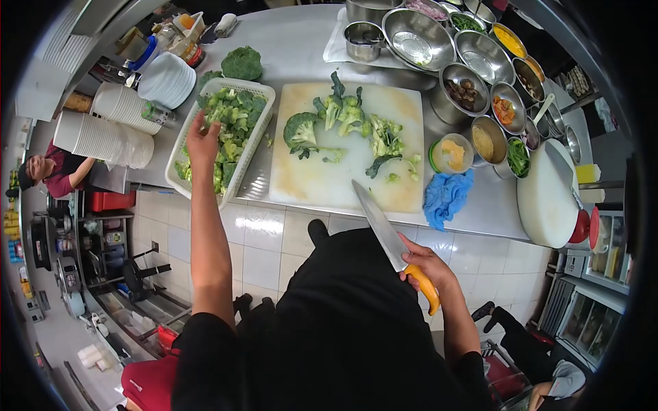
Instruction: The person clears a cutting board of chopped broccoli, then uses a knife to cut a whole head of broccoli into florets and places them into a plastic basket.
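Observation:
My right hand (430,262) is wrapped round the yellow handle of a large chef's knife (379,222), its blade pointing up and left to the front edge of the cutting board (322,185). Over a white plastic basket (177,147) of cut broccoli florets (236,113) hovers my left hand (203,140), fingers apart and nothing visible in them. On the white board lie a broccoli head (300,130), broccoli stalks with leaves (340,115) and a pile of trimmings (386,139). A whole broccoli head (242,63) sits behind the basket.
Right of the board are a crumpled blue cloth (447,197), a tub of yellow paste (452,153) and several metal bowls (418,38) of ingredients. Stacked white containers (103,140) and plates (166,81) stand at left. Other people are at the left (58,168) and lower right (528,349).

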Motion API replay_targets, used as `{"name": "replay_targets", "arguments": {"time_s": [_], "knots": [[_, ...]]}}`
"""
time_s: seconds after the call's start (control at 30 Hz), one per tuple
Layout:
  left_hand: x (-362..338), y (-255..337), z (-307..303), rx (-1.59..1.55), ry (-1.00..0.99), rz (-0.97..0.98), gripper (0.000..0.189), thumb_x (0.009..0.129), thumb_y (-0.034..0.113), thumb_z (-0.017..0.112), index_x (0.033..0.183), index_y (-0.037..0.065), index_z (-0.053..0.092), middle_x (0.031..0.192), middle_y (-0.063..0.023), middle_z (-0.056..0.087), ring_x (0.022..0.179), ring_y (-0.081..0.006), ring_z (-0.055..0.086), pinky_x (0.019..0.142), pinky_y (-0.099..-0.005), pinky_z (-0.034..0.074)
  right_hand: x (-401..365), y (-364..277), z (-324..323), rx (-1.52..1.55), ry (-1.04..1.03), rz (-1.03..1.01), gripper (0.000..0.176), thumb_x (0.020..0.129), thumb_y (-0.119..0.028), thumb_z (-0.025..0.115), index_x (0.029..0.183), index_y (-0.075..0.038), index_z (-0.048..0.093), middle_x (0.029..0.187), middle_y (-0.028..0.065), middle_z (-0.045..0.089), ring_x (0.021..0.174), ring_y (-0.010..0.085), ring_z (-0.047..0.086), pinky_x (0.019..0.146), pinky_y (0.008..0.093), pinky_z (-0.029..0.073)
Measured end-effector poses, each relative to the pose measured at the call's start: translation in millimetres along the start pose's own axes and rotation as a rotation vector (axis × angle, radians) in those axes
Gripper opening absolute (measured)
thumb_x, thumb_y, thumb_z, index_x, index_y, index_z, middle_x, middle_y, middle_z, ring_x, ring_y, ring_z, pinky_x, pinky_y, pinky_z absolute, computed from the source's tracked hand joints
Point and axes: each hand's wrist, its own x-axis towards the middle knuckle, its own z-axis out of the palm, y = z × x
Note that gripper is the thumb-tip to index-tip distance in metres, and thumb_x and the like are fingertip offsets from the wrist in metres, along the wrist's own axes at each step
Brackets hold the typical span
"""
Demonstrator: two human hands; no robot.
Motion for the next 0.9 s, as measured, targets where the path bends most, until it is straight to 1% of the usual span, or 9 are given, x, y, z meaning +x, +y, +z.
{"name": "replay_targets", "arguments": {"time_s": [0.03,0.13,0.2,0.27,0.33,0.4,0.47,0.6,0.9], "knots": [[6.6,-0.4,-3.0,0.485,0.081,0.161,0.046,0.088,0.012,0.068,0.131,0.002,0.055,0.118,-0.0128,0.065,0.089,-0.0141,0.063,0.080,-0.0272,0.051,1.1,3.5,-0.6,0.000,-0.002,-0.007,0.057,0.099,-0.016,0.050,0.151,-0.027,0.031,0.068,0.0105,0.062,0.041,0.0120,0.049,0.038,0.0274,0.043],[-30.6,17.8,25.7,0.289,-0.032,0.104,0.053,0.085,0.015,0.072,0.133,0.004,0.054,0.124,-0.0146,0.063,0.098,-0.0166,0.063,0.083,-0.0285,0.050,11.0,13.2,3.3,-0.356,0.102,-0.177,0.058,0.098,-0.016,0.051,0.151,-0.030,0.031,0.068,0.0079,0.062,0.041,0.0101,0.048,0.039,0.0272,0.044],[-50.2,1.1,56.4,0.245,-0.306,0.142,0.053,0.083,0.014,0.072,0.134,0.008,0.055,0.123,-0.0147,0.064,0.102,-0.0218,0.063,0.084,-0.0307,0.050,15.1,10.4,17.2,-0.564,0.193,-0.265,0.061,0.097,-0.016,0.053,0.151,-0.033,0.031,0.067,0.0028,0.061,0.042,0.0062,0.047,0.040,0.0250,0.043],[-69.4,5.9,90.9,0.356,-0.419,0.290,0.055,0.081,0.013,0.074,0.132,0.009,0.056,0.120,-0.0154,0.064,0.102,-0.0247,0.063,0.085,-0.0319,0.050,31.3,-1.6,33.9,-0.658,0.219,-0.317,0.063,0.093,-0.014,0.054,0.149,-0.033,0.034,0.066,0.0080,0.063,0.044,0.0174,0.055,0.046,0.0324,0.048],[-69.8,-4.5,118.8,0.407,-0.362,0.437,0.055,0.080,0.011,0.074,0.132,0.009,0.056,0.122,-0.0164,0.062,0.104,-0.0254,0.062,0.087,-0.0320,0.050,65.8,-2.2,41.1,-1.052,0.281,-0.671,0.063,0.090,-0.012,0.054,0.148,-0.029,0.036,0.067,0.0195,0.063,0.055,0.0351,0.061,0.058,0.0437,0.052],[-59.9,-16.0,129.4,0.462,-0.309,0.591,0.056,0.079,0.009,0.073,0.132,0.009,0.056,0.124,-0.0174,0.061,0.106,-0.0260,0.062,0.088,-0.0322,0.049,83.5,-14.8,54.5,-1.082,0.324,-0.677,0.064,0.089,-0.012,0.053,0.148,-0.028,0.036,0.068,0.0233,0.062,0.061,0.0405,0.061,0.064,0.0478,0.051],[-46.0,-23.7,129.6,0.212,-0.574,0.092,0.053,0.076,0.003,0.071,0.126,0.007,0.055,0.132,-0.0196,0.054,0.119,-0.0275,0.055,0.097,-0.0335,0.044,85.8,-20.8,64.5,-1.111,0.371,-0.682,0.064,0.088,-0.011,0.052,0.148,-0.027,0.035,0.070,0.0272,0.061,0.068,0.0458,0.060,0.070,0.0519,0.050],[-37.2,-51.9,125.8,-0.129,-0.475,0.352,0.043,0.076,0.000,0.069,0.115,0.006,0.053,0.134,-0.0200,0.051,0.123,-0.0295,0.051,0.103,-0.0347,0.039,67.7,-25.8,68.8,-1.171,0.569,-0.622,0.065,0.089,-0.011,0.051,0.150,-0.024,0.031,0.070,0.0263,0.062,0.070,0.0452,0.061,0.070,0.0533,0.050],[-71.2,-18.1,106.7,0.293,-0.337,0.396,0.047,0.069,0.011,0.072,0.109,0.005,0.049,0.123,-0.0192,0.057,0.114,-0.0340,0.056,0.097,-0.0392,0.043,22.6,-19.6,79.5,-1.338,0.513,-0.525,0.071,0.086,-0.010,0.054,0.151,-0.023,0.029,0.069,0.0210,0.064,0.064,0.0401,0.064,0.066,0.0517,0.052]]}}
